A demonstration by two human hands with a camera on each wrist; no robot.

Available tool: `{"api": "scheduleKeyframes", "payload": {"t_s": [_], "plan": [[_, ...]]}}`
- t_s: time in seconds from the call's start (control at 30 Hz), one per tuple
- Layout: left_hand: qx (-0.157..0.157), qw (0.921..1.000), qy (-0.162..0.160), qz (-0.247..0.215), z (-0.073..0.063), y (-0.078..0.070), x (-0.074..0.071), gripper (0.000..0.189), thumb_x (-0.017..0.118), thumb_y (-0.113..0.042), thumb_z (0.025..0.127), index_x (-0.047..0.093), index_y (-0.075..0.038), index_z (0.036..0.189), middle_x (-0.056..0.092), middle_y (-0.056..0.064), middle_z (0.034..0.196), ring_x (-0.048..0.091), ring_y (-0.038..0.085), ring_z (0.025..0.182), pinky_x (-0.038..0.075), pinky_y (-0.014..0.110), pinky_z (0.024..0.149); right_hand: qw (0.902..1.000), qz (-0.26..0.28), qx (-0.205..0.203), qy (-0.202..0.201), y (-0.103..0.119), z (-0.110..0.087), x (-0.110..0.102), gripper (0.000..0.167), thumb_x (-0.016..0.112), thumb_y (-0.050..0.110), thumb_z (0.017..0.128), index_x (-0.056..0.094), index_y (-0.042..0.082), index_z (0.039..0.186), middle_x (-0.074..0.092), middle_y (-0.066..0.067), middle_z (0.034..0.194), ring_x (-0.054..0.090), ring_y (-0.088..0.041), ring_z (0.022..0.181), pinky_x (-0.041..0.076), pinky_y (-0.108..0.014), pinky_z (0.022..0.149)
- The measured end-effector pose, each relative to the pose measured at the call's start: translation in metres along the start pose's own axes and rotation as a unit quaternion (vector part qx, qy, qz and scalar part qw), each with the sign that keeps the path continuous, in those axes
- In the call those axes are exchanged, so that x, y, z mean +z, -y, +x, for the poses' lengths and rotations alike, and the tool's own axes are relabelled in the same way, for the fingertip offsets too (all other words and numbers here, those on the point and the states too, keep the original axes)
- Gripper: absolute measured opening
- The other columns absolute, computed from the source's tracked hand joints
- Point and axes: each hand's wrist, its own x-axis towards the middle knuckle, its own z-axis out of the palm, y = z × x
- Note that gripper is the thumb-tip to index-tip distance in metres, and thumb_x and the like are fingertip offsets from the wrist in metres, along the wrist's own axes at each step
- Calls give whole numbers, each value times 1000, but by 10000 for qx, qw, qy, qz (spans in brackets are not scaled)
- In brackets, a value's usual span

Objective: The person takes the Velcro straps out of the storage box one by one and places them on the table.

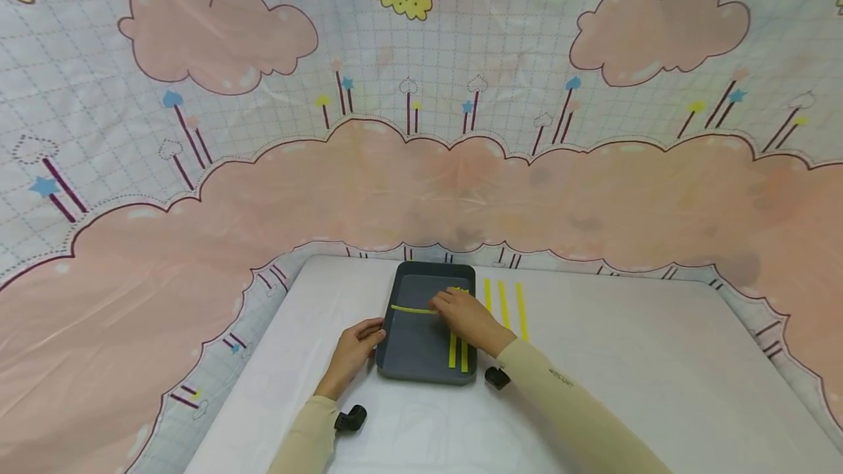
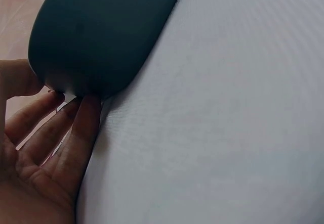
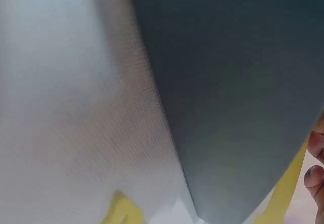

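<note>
A dark grey rectangular tray (image 1: 415, 346) lies on the white table. My left hand (image 1: 356, 350) grips its left edge; in the left wrist view the thumb and fingers (image 2: 86, 120) meet at the tray's wall (image 2: 101, 37). Over the tray, my right hand (image 1: 470, 319) pinches the right end of a thin yellow strip (image 1: 413, 309) that stretches crosswise to the left side. Two more yellow strips (image 1: 452, 350) run lengthwise along the tray's right side, partly hidden under the right hand. Only some right fingertips (image 3: 315, 176) show in the right wrist view.
Right of the tray, three yellow strips (image 1: 504, 302) lie roughly parallel on the white table (image 1: 626, 357). A patterned cloth (image 1: 527, 203) with clouds hangs behind the table. Black wrist cameras (image 1: 351, 418) sit at both sleeves.
</note>
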Motion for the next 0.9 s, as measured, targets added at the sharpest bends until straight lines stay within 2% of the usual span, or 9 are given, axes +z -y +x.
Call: {"api": "scheduleKeyframes", "payload": {"t_s": [0.13,0.23,0.4,0.53,0.7,0.9], "plan": [[33,10000,-7,36,2,3,0,35,64,-14,95,64,-2,128,67,21,123,66,15,96,53,26,68,9968,628,490,-17,-1,-1,-4,15,66,13,94,67,17,109,68,5,104,61,-12,97,53,-29,88],[31,10000,-3,40,3,4,0,35,64,-14,94,64,-3,127,67,21,123,66,16,97,53,26,68,9878,1212,972,-114,0,-2,-7,11,65,13,95,68,16,105,68,4,100,61,-12,95,53,-30,86],[36,10000,-4,50,4,4,0,35,64,-14,94,64,-2,128,67,21,123,66,15,97,53,26,68,9710,1846,1469,-392,2,-4,-9,6,67,15,93,70,16,99,68,4,95,60,-10,85,52,-29,78],[34,10000,-2,32,3,4,-1,35,64,-14,94,64,-2,127,67,21,123,66,14,96,53,26,69,9512,2413,1827,-603,3,-5,-11,6,67,17,94,70,16,99,68,5,91,57,-7,78,50,-25,72],[34,10000,-9,-46,3,3,-1,34,64,-13,94,65,-3,126,68,20,122,65,14,95,52,26,68,9294,2925,2059,-912,5,-6,-17,5,65,18,95,69,16,98,67,5,86,54,-7,74,47,-24,67],[29,10000,-8,-42,4,4,-1,34,64,-13,94,65,-4,126,68,20,122,65,13,94,53,26,68,8984,3434,2541,-1018,6,-6,-26,6,66,18,94,70,15,97,67,3,84,55,-10,74,48,-25,68]]}}
